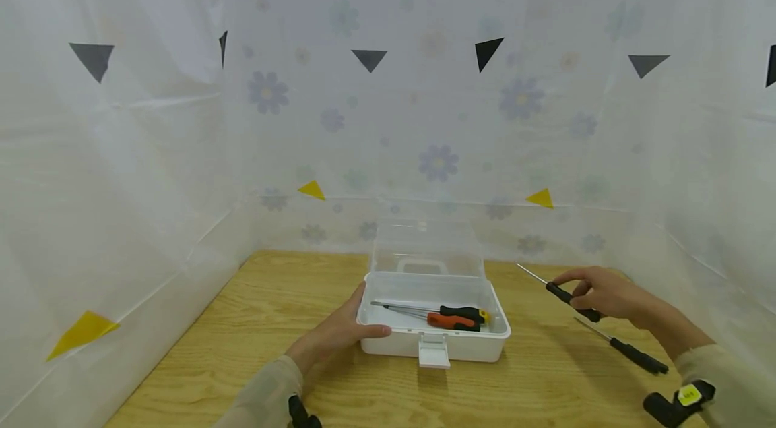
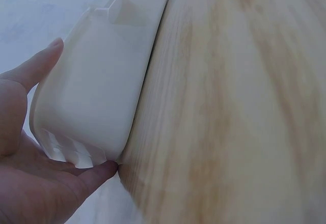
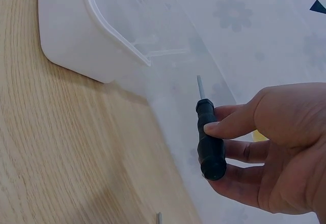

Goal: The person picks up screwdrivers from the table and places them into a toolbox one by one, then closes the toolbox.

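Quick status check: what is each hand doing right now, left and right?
Left hand: open, thumb and fingers braced against the white box at its left end.
Right hand: holding a black-handled screwdriver above the table.

— What carried everything?

— A light wooden surface (image 1: 261,320) with a plain grain, closed in by white flowered sheeting.

— And what lay directly on it?

— A white plastic toolbox (image 1: 433,340) stood near the middle, its clear lid raised and its front latch hanging down. To its right, well apart from it, a black-handled screwdriver (image 1: 630,349) lay flat on the wood.
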